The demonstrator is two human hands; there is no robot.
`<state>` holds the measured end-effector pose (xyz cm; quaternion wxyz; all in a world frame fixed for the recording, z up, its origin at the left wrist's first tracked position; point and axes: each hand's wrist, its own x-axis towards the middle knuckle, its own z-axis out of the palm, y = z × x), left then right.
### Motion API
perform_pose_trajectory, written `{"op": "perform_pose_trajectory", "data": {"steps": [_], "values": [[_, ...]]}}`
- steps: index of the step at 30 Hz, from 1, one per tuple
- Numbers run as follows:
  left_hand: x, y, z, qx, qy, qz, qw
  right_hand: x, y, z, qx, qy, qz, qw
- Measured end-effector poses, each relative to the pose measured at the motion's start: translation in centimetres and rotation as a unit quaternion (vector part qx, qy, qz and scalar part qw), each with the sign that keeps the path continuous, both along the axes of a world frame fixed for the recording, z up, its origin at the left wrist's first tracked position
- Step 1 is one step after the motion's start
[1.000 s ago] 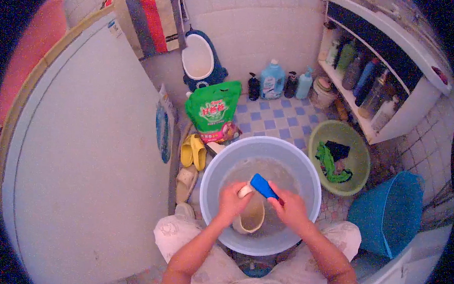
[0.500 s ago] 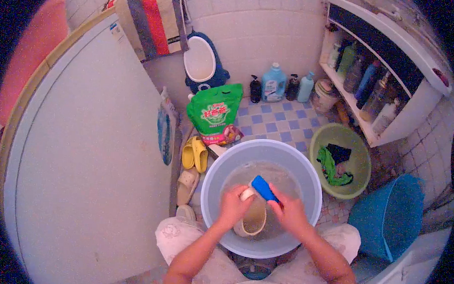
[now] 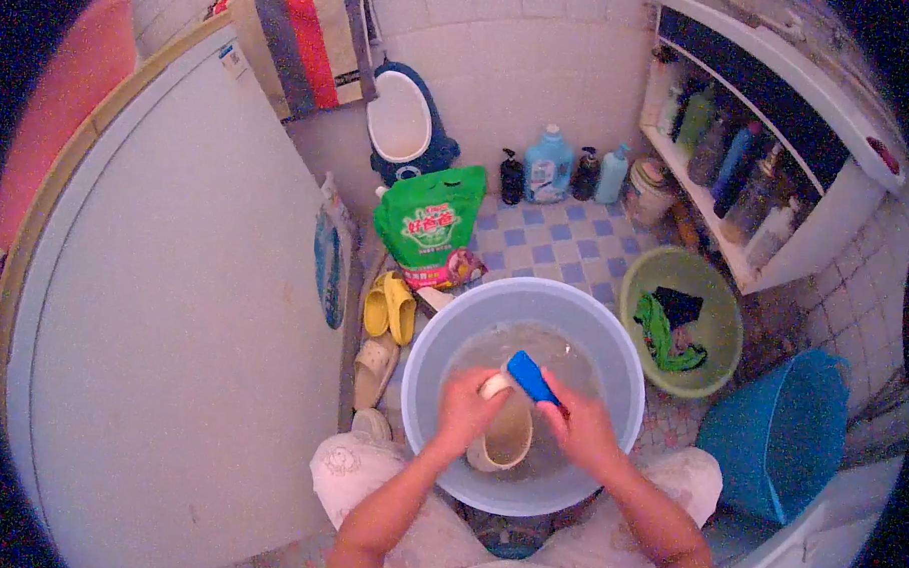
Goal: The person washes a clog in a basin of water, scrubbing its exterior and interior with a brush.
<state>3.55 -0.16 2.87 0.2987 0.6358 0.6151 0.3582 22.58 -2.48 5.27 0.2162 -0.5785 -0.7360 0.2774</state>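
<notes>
A cream-coloured shoe (image 3: 507,441) is held over the cloudy water of a large pale blue basin (image 3: 425,328). My left hand (image 3: 467,410) is closed around one end of the shoe, and its open rim faces up. In my right hand (image 3: 580,424) is a blue brush (image 3: 531,375), its head touching or very near the shoe's end beside my left fingers. The brush's bristles are hidden. Both hands are inside the basin's rim, between my knees.
A green basin (image 3: 728,344) with clothes and a blue bucket (image 3: 760,435) stand at the right. Behind are a green detergent bag (image 3: 432,223), several bottles (image 3: 549,165) and a shelf (image 3: 679,167). Yellow clogs (image 3: 400,310) and a beige slipper (image 3: 373,369) lie left, beside a white door (image 3: 183,315).
Over the last second the whole view has shifted slightly. The brush has moved a little against the shoe's end, and both hands keep their hold.
</notes>
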Motion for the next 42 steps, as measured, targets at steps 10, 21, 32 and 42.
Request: {"op": "perform_pose_trajectory", "data": {"steps": [10,21,32,42], "values": [[-0.1,0.0,-2.3,0.000,-0.090,0.018,0.996,0.9,0.2,-1.2,0.053,0.009,0.000,0.999],[0.9,-0.4,-1.4,0.048,-0.003,-0.039,0.998,0.8,1.6,-1.0,0.069,0.039,-0.040,0.996],[1.4,-0.3,-1.2,-0.012,0.011,-0.009,1.000,0.5,1.2,0.7,0.029,0.043,-0.037,0.998],[0.0,0.4,-1.9,0.027,-0.050,0.032,0.998,1.4,-0.4,-0.8,0.037,0.001,0.029,0.999]]}}
